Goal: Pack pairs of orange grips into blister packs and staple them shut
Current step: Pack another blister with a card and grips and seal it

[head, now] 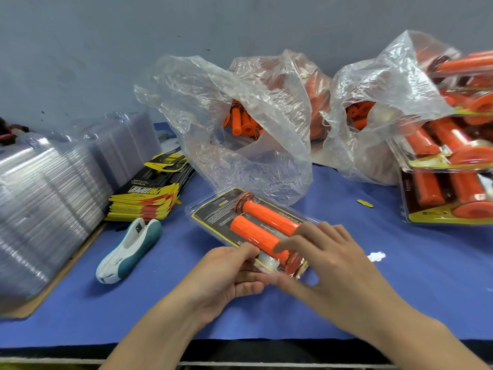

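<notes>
The blurred right hand [328,260] hides the near ends of the grips [253,233]; the packed stack [448,166] runs off the right edge.

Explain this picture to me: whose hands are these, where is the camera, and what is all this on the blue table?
No machine here: a person works with bare hands, and one camera on their head looks down at them. The left hand pinches the near end of a clear pack holding two orange grips; the right hand rests on top of it. On the table lie a stapler, printed cards and stacked empty packs to the left, bags of more grips behind, and finished packs at right.
</notes>
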Demonstrator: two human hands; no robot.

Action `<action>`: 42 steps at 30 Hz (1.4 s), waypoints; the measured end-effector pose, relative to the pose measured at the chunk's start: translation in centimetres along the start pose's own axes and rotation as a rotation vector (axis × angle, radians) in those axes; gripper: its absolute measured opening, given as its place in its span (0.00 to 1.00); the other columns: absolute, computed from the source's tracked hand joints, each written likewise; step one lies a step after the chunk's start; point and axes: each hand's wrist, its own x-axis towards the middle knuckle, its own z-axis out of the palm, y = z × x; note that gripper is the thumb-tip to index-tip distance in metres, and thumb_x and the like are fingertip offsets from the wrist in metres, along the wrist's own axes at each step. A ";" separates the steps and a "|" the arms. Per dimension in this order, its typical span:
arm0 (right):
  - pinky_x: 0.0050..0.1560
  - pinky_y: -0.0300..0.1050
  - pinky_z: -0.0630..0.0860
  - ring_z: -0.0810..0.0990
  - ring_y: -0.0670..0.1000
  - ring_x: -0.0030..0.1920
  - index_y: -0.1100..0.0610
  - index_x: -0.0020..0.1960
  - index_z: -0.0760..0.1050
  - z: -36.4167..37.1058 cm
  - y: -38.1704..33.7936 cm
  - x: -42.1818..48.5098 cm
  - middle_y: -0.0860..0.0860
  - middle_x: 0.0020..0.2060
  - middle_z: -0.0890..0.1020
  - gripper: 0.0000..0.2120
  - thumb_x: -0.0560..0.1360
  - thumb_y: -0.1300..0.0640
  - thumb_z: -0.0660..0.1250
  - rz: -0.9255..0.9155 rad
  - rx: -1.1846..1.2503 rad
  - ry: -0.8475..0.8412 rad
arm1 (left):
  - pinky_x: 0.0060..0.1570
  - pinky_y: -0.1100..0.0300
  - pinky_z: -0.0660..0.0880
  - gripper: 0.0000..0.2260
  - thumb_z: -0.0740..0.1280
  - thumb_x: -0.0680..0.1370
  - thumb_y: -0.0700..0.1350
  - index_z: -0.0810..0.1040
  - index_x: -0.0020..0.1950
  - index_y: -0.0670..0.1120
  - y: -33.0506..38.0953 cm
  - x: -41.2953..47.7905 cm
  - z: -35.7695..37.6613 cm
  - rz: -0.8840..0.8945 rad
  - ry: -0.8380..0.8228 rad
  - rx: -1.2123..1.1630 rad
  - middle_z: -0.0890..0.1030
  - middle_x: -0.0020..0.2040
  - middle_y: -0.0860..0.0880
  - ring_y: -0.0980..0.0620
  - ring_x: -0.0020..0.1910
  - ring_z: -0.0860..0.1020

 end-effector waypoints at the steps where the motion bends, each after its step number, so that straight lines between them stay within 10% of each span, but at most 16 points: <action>1: 0.48 0.45 0.71 0.75 0.48 0.44 0.46 0.48 0.79 0.4 -0.6 0.1 0.44 0.45 0.77 0.16 0.75 0.36 0.62 -0.022 -0.063 0.018 | 0.32 0.63 0.78 0.08 0.64 0.79 0.41 0.79 0.43 0.41 -0.1 0.1 0.2 0.011 -0.012 -0.011 0.84 0.39 0.41 0.51 0.34 0.83; 9: 0.53 0.50 0.73 0.80 0.54 0.48 0.49 0.43 0.81 1.2 -0.4 -0.2 0.48 0.49 0.81 0.05 0.73 0.49 0.67 -0.124 -0.259 0.063 | 0.42 0.60 0.81 0.13 0.63 0.81 0.43 0.81 0.54 0.33 -0.3 0.2 0.4 0.030 -0.048 -0.032 0.85 0.48 0.37 0.46 0.45 0.85; 12: 0.56 0.51 0.74 0.81 0.53 0.48 0.50 0.40 0.80 1.7 -0.4 -0.3 0.48 0.46 0.81 0.02 0.71 0.55 0.72 -0.119 -0.324 0.064 | 0.30 0.61 0.78 0.17 0.63 0.81 0.51 0.82 0.47 0.37 -0.1 -0.4 0.4 0.016 0.001 0.137 0.84 0.39 0.41 0.50 0.33 0.83; 15: 0.54 0.50 0.75 0.81 0.51 0.48 0.51 0.39 0.80 1.6 0.2 -0.2 0.46 0.45 0.81 0.04 0.73 0.55 0.68 -0.060 -0.242 0.079 | 0.28 0.60 0.70 0.24 0.59 0.81 0.60 0.74 0.33 0.46 -0.7 -0.6 -0.1 0.453 0.272 0.785 0.77 0.27 0.51 0.52 0.26 0.76; 17: 0.53 0.49 0.76 0.81 0.51 0.50 0.50 0.41 0.80 1.3 1.0 -0.2 0.45 0.46 0.81 0.04 0.73 0.54 0.68 -0.040 -0.175 0.078 | 0.36 0.59 0.68 0.16 0.60 0.79 0.59 0.71 0.36 0.51 -1.4 -0.4 -0.2 0.929 0.433 1.237 0.74 0.33 0.54 0.54 0.34 0.73; 20: 0.53 0.49 0.75 0.80 0.51 0.53 0.50 0.44 0.81 0.9 2.4 -0.6 0.45 0.49 0.81 0.05 0.76 0.51 0.67 -0.046 -0.105 0.039 | 0.45 0.56 0.70 0.07 0.64 0.76 0.52 0.72 0.50 0.51 -2.1 0.3 0.1 1.190 0.352 1.481 0.74 0.46 0.53 0.50 0.44 0.74; 32: 0.56 0.48 0.73 0.79 0.50 0.52 0.49 0.45 0.81 0.6 3.7 -1.7 0.45 0.50 0.80 0.08 0.78 0.49 0.64 -0.108 -0.083 0.033 | 0.44 0.54 0.74 0.08 0.68 0.76 0.40 0.79 0.51 0.51 -1.5 2.4 -1.6 1.337 0.340 1.651 0.78 0.46 0.51 0.47 0.44 0.76; 42: 0.61 0.52 0.71 0.79 0.46 0.58 0.47 0.47 0.82 -0.5 6.3 -2.6 0.43 0.54 0.81 0.10 0.78 0.48 0.62 -0.090 -0.081 0.003 | 0.43 0.52 0.74 0.11 0.61 0.80 0.48 0.82 0.43 0.49 0.1 2.3 -5.4 1.254 0.459 1.633 0.81 0.43 0.53 0.47 0.40 0.79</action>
